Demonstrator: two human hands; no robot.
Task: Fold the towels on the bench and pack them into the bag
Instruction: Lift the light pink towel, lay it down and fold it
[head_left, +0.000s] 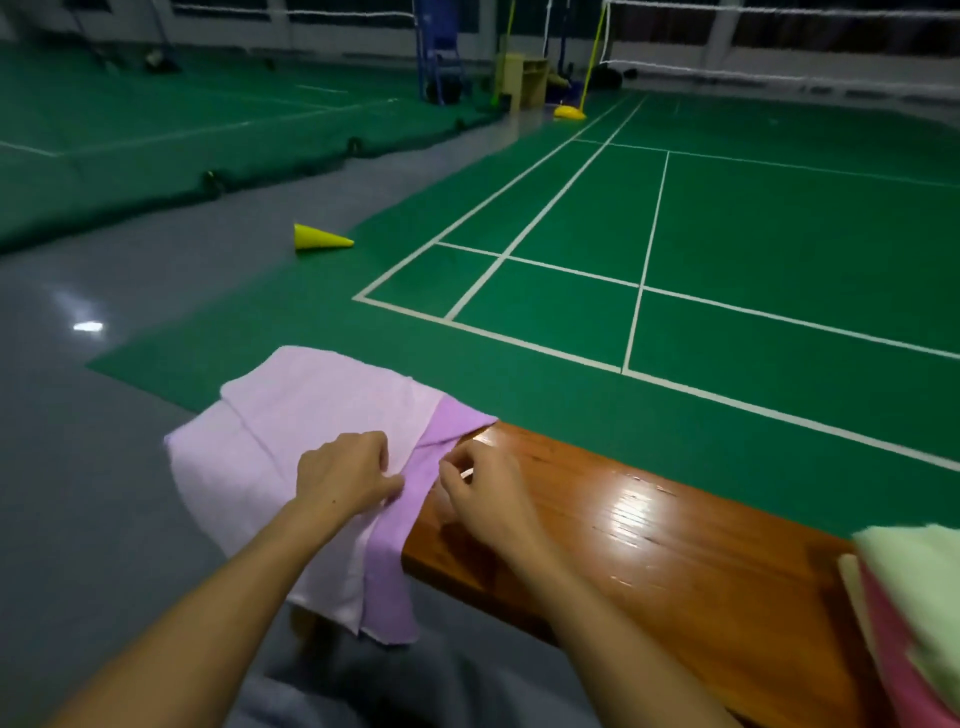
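A pale lilac towel lies spread over the left end of the wooden bench, part of it hanging over the near and left edges. A darker purple towel lies along its right side. My left hand rests on the lilac towel with fingers curled at the seam between the two cloths. My right hand pinches the purple towel's edge just to the right. More towels, pale green over pink, lie piled at the bench's right end. No bag is in view.
Beyond the bench stretches a green badminton court with white lines. A yellow cone lies on its side on the floor to the far left. Nets, posts and a wooden cabinet stand at the back. Grey floor lies to the left.
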